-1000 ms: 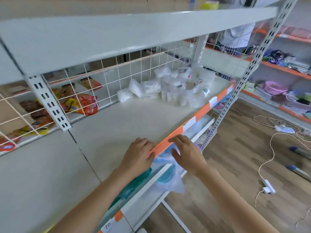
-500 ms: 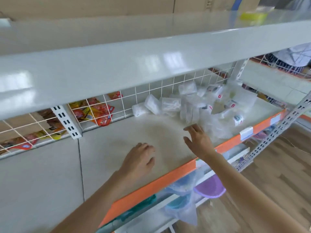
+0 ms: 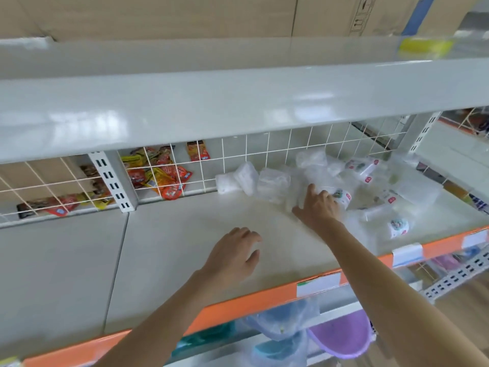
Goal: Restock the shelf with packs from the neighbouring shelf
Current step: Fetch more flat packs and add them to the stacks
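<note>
A heap of clear plastic packs [image 3: 275,182] lies at the back right of the white shelf board [image 3: 185,234], some with round printed labels [image 3: 397,226]. My right hand [image 3: 318,205] reaches into the near edge of the heap, fingers spread on the clear packs; whether it grips one I cannot tell. My left hand [image 3: 234,254] hovers over the bare shelf board, fingers loosely bent, holding nothing.
A white wire grid [image 3: 238,160] backs the shelf, with red and yellow snack packets [image 3: 164,178] behind it. The upper shelf [image 3: 238,102] overhangs close above. An orange edge strip [image 3: 264,300] runs along the front. Purple and blue plastic goods [image 3: 341,337] lie on the lower shelf.
Both hands left the orange front edge and moved onto the shelf. The right hand travelled further back and right into the heap of clear packs; the view shifted right.
</note>
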Action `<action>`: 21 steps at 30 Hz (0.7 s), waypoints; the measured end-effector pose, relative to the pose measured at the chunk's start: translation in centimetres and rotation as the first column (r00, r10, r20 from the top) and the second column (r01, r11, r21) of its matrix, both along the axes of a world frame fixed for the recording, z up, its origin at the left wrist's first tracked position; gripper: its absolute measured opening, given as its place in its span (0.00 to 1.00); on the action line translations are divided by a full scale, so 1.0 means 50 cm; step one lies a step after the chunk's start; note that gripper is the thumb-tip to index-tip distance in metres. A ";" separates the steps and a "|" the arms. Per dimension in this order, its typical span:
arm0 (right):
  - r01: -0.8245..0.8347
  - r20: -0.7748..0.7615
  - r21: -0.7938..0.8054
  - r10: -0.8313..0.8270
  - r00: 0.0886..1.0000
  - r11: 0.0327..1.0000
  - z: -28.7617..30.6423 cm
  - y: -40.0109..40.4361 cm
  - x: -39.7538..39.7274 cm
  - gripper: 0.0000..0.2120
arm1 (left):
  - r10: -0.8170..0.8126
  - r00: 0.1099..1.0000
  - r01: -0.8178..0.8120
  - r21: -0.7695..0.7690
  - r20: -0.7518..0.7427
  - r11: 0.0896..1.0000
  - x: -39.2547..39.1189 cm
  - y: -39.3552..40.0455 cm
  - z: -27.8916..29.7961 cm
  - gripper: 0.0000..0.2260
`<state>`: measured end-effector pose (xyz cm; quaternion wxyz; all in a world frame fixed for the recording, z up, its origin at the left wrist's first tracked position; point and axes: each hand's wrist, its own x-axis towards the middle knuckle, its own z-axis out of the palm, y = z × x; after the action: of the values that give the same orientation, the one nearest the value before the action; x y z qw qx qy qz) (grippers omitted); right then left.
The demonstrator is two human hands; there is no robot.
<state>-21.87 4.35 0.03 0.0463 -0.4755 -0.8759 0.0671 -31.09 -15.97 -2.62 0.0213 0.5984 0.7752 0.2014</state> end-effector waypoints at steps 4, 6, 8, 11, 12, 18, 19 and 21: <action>-0.251 -0.056 -0.023 0.249 0.967 0.968 -0.017 -0.071 0.049 0.28 | 0.049 0.997 -0.052 0.062 0.055 0.997 0.006 0.001 -0.011 0.17; -0.432 -0.142 -0.013 0.426 0.893 0.902 -0.043 -0.110 0.071 0.30 | 0.063 0.997 -0.068 0.103 0.051 0.992 0.007 0.001 -0.018 0.21; -0.592 -0.183 -0.016 0.580 0.794 0.806 -0.061 -0.144 0.079 0.33 | 0.057 0.998 -0.059 0.102 0.018 0.993 0.010 -0.001 -0.023 0.27; -0.670 -0.287 -0.083 0.626 0.725 0.738 -0.073 -0.165 0.082 0.31 | 0.041 0.999 -0.041 -0.002 0.011 0.999 0.021 -0.017 -0.026 0.28; -0.683 -0.342 -0.127 0.614 0.711 0.720 -0.066 -0.167 0.081 0.30 | 0.052 0.998 -0.050 -0.040 0.041 0.998 0.023 -0.028 -0.030 0.27; -0.769 -0.504 -0.221 0.605 0.616 0.599 -0.068 -0.184 0.056 0.19 | 0.196 0.962 -0.180 -0.098 0.188 0.979 0.042 -0.088 -0.024 0.30; -0.778 -0.509 -0.238 0.608 0.609 0.581 -0.071 -0.192 0.051 0.18 | 0.224 0.957 -0.205 -0.112 0.185 0.972 0.041 -0.099 -0.023 0.29; -0.795 -0.514 -0.253 0.619 0.594 0.552 -0.069 -0.204 0.041 0.20 | 0.252 0.953 -0.231 -0.135 0.165 0.963 0.035 -0.116 -0.025 0.26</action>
<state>-19.82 -5.86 -3.42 0.0634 -0.0483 -0.9249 0.3718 -29.36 -21.77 -3.86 0.1011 0.4759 0.8477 0.2113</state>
